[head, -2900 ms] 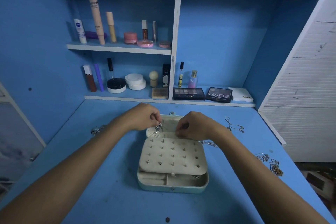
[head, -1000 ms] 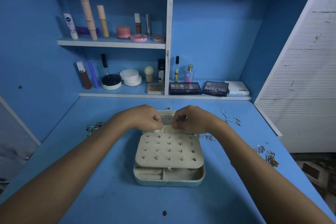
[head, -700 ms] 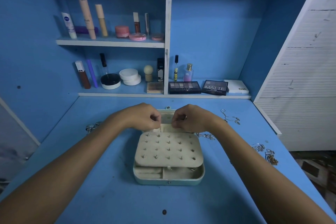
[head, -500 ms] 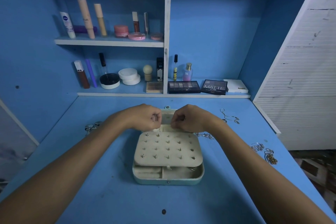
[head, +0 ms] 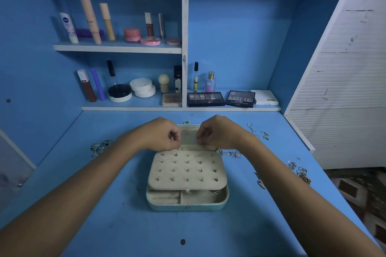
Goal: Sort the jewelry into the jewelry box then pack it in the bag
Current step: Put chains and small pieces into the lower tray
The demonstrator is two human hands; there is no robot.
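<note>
The jewelry box (head: 187,198) lay open mid-surface, its long side running left to right, its front toward the near edge and its lid (head: 188,134) at the far side. A studded panel (head: 187,170) covered most of it. Both hands hovered over its far edge: the left hand (head: 158,134) and right hand (head: 217,134) had fingers curled in a pinching grip; on what, I cannot tell. Bare blue surface (head: 125,225) stretched near and left. Chains (head: 258,131) lay right, rings (head: 100,146) left.
</note>
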